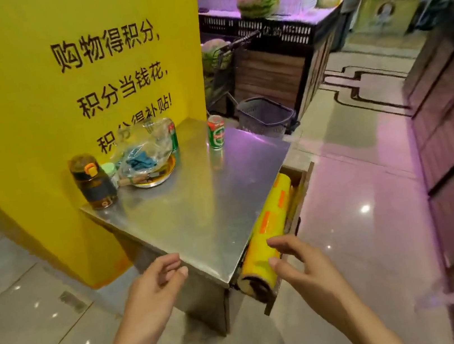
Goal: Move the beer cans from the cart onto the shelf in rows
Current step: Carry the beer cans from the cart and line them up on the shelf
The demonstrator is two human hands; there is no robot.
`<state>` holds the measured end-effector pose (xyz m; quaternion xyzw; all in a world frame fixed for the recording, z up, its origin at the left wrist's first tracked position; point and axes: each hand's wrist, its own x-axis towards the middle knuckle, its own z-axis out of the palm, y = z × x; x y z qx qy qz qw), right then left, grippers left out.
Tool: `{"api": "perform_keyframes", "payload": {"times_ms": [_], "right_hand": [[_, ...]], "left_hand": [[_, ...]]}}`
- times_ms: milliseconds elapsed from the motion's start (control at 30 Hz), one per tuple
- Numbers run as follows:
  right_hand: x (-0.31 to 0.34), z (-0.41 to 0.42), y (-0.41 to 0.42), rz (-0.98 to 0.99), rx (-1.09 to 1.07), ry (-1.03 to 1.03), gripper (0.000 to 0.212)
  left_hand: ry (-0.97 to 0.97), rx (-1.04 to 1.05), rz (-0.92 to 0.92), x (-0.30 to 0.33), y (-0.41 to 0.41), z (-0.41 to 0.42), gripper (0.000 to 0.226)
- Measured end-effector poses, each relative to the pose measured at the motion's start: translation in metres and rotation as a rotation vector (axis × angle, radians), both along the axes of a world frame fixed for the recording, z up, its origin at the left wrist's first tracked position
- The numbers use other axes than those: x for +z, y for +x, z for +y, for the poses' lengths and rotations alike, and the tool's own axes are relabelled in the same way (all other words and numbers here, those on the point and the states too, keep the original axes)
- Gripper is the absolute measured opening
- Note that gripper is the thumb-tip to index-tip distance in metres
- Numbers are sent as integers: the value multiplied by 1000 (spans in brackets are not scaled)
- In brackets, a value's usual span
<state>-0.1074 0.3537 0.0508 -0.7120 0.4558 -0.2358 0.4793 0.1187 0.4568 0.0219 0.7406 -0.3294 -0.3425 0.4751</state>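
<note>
- The left hand (152, 289) is held out before the near corner of the steel table (196, 211), fingers loosely curled and relaxed, grasping nothing
- The right hand (299, 267) reaches out beside it, fingers loose and spread, also empty; it hangs over the near end of a yellow film roll (269, 224) that lies in a holder along the table's right edge, and contact cannot be told
- One green beer can (216, 135) stands upright near the table's far edge, apart from the hands
- A second green can (173, 135) stands to its left by the yellow wall (20, 114), partly behind a clear plastic bag (145, 148)
- The bag lies on a round metal tray (155, 176), with a dark bottle (93, 181) just left of it
- A grey basket (266, 116) sits on the floor beyond the table
</note>
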Motion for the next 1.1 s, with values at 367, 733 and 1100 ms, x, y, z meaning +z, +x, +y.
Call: {"api": "perform_keyframes", "payload": {"times_ms": [367, 733, 1100], "right_hand": [[-21, -189, -23, 113, 26, -29, 24], [-34, -385, 50, 128, 440, 11, 30], [-97, -492, 164, 145, 477, 107, 68]], "left_hand": [[-30, -144, -7, 5, -38, -209, 19], [14, 325, -2, -16, -19, -301, 19], [51, 636, 98, -58, 5, -363, 20]]}}
